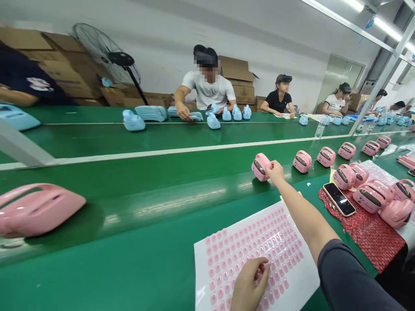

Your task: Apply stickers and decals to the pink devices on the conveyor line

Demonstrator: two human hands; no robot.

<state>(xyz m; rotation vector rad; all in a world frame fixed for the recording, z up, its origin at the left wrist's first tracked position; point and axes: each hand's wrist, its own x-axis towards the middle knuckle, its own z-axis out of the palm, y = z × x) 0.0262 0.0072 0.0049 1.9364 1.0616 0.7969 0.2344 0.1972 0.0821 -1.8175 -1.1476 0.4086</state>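
Note:
My right hand (275, 171) reaches out over the green conveyor belt and grips the side of a pink plastic device (260, 167), which has a handle loop and a dark oval panel. My left hand (249, 283) is over a white sheet (202, 263) covered with rows of small pink oval stickers (246, 242). Its thumb and forefinger are pinched together; whatever is between them is too small to make out. Some stickers near the sheet's lower right are gone. Another pink device (302, 161) stands on the belt just right of the held one.
More pink devices line the belt to the right; a large one (39, 209) lies at the left. A phone (339, 198) rests on red bubble wrap (372, 233) beside clustered devices. Across the belt, several people sit among blue devices (132, 120). A bottle (320, 128) stands there.

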